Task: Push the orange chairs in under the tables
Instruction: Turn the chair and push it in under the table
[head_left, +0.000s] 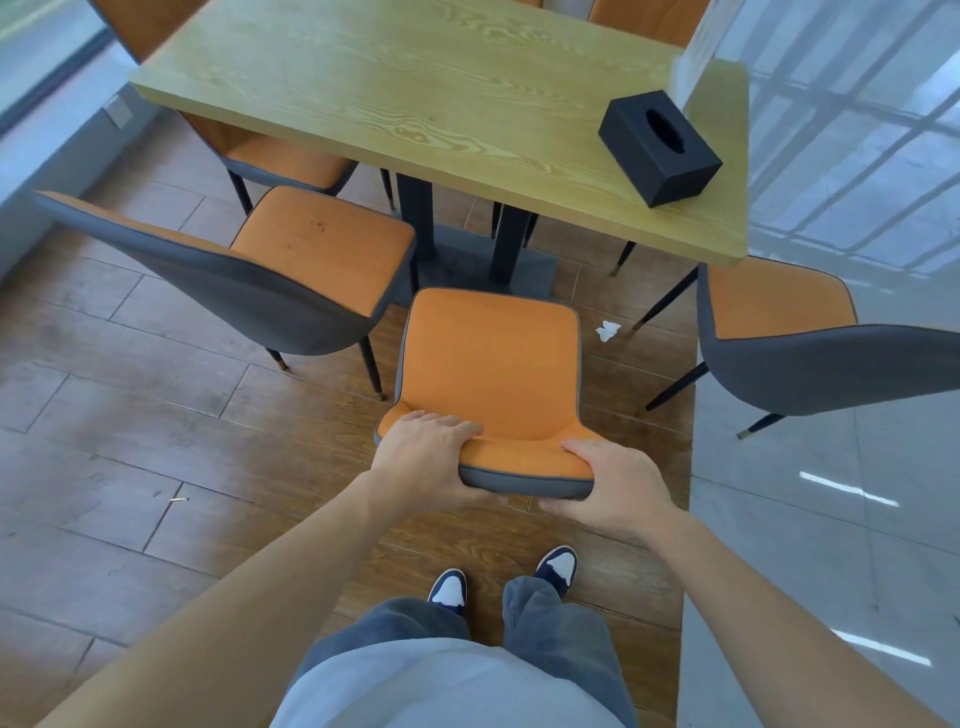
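An orange chair (493, 364) with a grey back stands right in front of me, its seat facing the light wooden table (415, 88). My left hand (423, 460) grips the left side of its backrest top, fingers curled over the edge. My right hand (608, 486) grips the right side the same way. The seat's front edge lies just short of the table's near edge. A second orange chair (322, 249) stands out from the table at the left, turned at an angle. A third orange chair (779, 306) stands out at the right.
A black tissue box (660, 148) sits on the table's right end. The table's dark pedestal base (467, 265) lies ahead of the held chair. More orange chairs (285, 156) are tucked under the far side. A white paper scrap (607, 331) lies on the wooden floor.
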